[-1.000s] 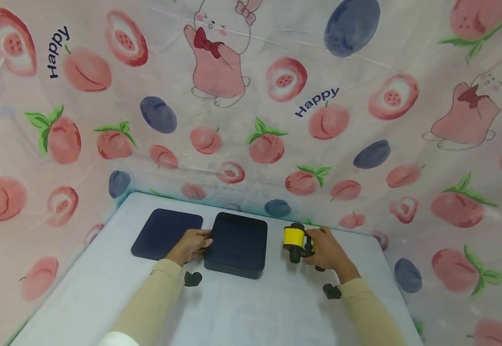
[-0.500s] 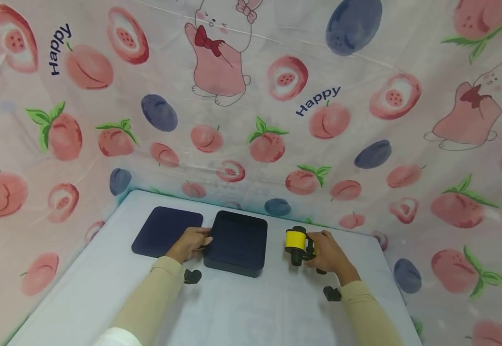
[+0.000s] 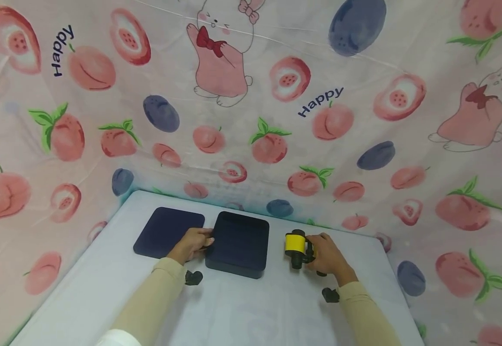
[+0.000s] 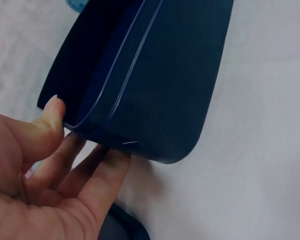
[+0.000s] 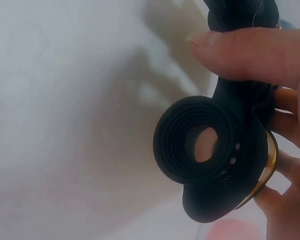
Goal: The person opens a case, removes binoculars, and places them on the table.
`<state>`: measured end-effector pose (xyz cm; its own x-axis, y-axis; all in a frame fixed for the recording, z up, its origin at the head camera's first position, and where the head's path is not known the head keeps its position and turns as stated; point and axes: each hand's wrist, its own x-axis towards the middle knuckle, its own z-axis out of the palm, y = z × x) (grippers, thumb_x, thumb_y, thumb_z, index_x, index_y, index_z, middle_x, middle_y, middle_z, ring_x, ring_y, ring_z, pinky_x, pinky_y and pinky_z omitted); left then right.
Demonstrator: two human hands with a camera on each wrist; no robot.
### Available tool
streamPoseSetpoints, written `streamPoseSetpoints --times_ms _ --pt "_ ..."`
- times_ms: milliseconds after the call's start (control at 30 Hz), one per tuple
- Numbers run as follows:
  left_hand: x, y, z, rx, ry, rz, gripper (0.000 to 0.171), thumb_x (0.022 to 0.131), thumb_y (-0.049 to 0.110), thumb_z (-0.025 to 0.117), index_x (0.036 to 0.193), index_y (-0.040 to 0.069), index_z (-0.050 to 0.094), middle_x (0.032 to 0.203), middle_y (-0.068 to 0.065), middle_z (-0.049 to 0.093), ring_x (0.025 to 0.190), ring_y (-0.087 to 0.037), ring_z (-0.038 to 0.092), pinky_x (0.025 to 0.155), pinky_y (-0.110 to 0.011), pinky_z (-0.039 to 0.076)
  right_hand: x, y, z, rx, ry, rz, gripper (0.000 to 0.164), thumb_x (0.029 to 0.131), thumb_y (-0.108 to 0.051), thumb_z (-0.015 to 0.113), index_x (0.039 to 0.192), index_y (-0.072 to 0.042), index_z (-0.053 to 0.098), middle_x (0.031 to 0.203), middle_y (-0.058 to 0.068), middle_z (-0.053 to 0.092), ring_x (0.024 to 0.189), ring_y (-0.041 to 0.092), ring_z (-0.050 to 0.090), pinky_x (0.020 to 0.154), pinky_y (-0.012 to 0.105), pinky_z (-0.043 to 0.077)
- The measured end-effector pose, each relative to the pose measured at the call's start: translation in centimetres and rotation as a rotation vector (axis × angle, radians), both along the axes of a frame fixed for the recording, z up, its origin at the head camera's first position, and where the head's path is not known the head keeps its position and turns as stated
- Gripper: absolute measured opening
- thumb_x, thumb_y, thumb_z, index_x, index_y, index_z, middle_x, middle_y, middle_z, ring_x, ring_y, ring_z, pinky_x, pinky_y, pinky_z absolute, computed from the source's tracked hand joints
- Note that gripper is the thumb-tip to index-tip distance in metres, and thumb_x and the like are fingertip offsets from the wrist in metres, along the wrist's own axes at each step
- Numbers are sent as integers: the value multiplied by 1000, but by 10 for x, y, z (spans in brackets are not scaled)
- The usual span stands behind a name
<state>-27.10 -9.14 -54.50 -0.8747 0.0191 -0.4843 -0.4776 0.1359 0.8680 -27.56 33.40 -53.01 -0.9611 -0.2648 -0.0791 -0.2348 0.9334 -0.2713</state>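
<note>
A dark blue open box (image 3: 239, 245) sits on the white table, and my left hand (image 3: 192, 244) grips its left wall. In the left wrist view the thumb lies over the rim of the box (image 4: 165, 85) while the fingers of the left hand (image 4: 65, 185) are against the outside. To the right, my right hand (image 3: 328, 254) holds yellow and black binoculars (image 3: 295, 244). One round eyepiece of the binoculars (image 5: 195, 142) faces the right wrist camera, with the thumb of the right hand (image 5: 260, 55) across the black middle part.
A flat dark blue lid (image 3: 164, 230) lies left of the box. The white table (image 3: 251, 307) ends at a fruit-and-rabbit patterned sheet (image 3: 233, 120) behind and on both sides. Small black pieces (image 3: 194, 278) show at both wrists.
The right hand and the binoculars have come slightly lower in the view, toward the person. My left hand and the box stay about where they were; the whole view shifts a little.
</note>
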Motion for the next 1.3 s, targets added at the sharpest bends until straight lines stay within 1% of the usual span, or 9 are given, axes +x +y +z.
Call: streamPoseSetpoints --times_ms 167,400,667,767,967,1033,1167,1233,1300 --pt "4 0 0 -2 1 -4 55 102 0 60 155 6 48 162 -21 45 146 -45 48 117 -60 45 2 4 -1 14 1 -2 88 71 -27 96 146 -4 57 146 14 62 141 41 45 116 63 44" --pt "7 -2 3 3 12 -15 55 102 1 61 156 5 47 162 -21 44 147 -45 47 118 -59 44 5 9 -5 5 -29 -19 90 70 -27 97 147 -4 56 147 15 61 145 43 41 117 64 42" --pt "12 -8 2 13 -3 -17 56 102 1 61 156 4 46 163 -22 43 148 -45 45 119 -59 42 10 11 -10 9 -24 7 88 69 -23 98 145 -4 58 144 14 63 140 41 47 115 63 45" --pt "13 -9 3 14 0 -30 56 102 1 61 156 3 46 162 -23 43 149 -46 44 119 -60 42 11 11 -11 6 -30 1 88 68 -23 98 145 -4 58 144 14 63 140 41 46 115 63 45" --pt "11 -10 5 4 7 -33 56 102 1 61 156 4 47 162 -22 44 148 -45 45 119 -59 42 12 10 -13 -24 -37 -35 90 67 -22 99 145 -5 58 143 14 63 137 39 49 115 63 45" --pt "15 -9 3 8 5 -31 55 102 0 61 155 4 47 162 -23 44 148 -46 46 118 -60 42 15 10 -15 -23 -52 -43 91 67 -22 99 145 -5 58 144 15 62 137 40 49 115 64 44" --pt "27 -5 -5 18 6 -27 55 102 0 61 155 2 48 160 -25 44 147 -47 46 118 -60 43 27 9 -18 17 -70 -36 91 68 -25 99 146 -5 57 148 16 60 146 46 42 118 68 39" --pt "32 -4 -7 14 2 -26 55 102 1 61 155 3 47 160 -25 45 146 -47 47 117 -61 44 30 10 -21 41 -63 -16 91 69 -27 98 147 -5 56 150 16 60 151 49 35 121 70 33" --pt "34 -3 -7 7 6 -25 55 102 1 61 155 3 47 160 -25 45 146 -47 47 116 -61 45 33 10 -24 39 -49 0 93 69 -28 98 147 -4 54 150 17 59 154 49 31 123 71 27"
